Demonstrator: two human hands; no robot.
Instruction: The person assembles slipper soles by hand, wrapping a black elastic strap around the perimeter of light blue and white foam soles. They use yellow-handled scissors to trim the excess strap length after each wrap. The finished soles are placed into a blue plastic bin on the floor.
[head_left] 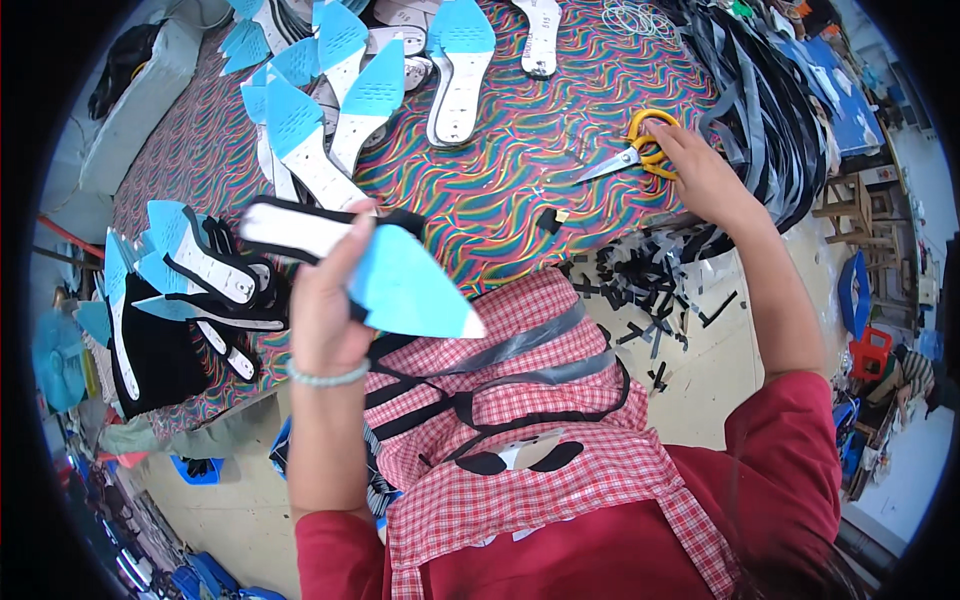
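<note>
My left hand (330, 315) is closed around a shoe insole (408, 285) with a pointed blue front and a white heel part edged in black. The insole is held over the table's near edge, above my lap. Farther right, my right hand (708, 178) has its fingers at the yellow handles of a pair of scissors (622, 160). Its slightly parted blades point left, low over or on the patterned tablecloth. A small black scrap (549, 221) lies between the two hands.
Blue-and-white insoles (305, 130) are heaped at the back left, with another pile (205, 265) at the near left. Long black and grey strips (775, 130) hang over the table's right side. Black offcuts (655, 285) litter the floor. A red plastic stool (870, 352) stands at right.
</note>
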